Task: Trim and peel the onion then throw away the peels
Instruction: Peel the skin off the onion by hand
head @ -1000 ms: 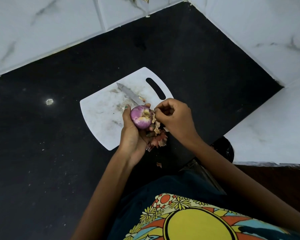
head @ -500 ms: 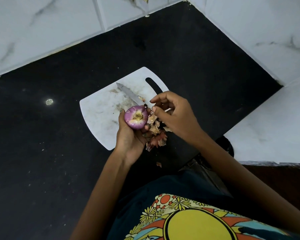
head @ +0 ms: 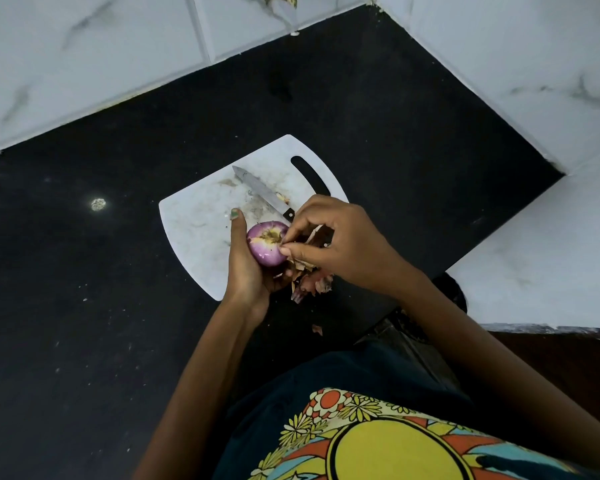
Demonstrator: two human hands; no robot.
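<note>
Right hand has thumb and fingertips pinched on a thin flake of dry skin at the cut top of the round purple onion, just below frame centre. Left hand is curled around the onion from the left, thumb sticking up. Papery brown-pink peels are bunched right under both hands, spilling over the lower edge of the scuffed white plastic cutting board. A steel knife with a black handle lies flat on the board just behind the fingers, its handle end hidden by the right hand. The speckled black stone counter has plenty of room left and upper right; white marble-look tiled walls close in the top.
</note>
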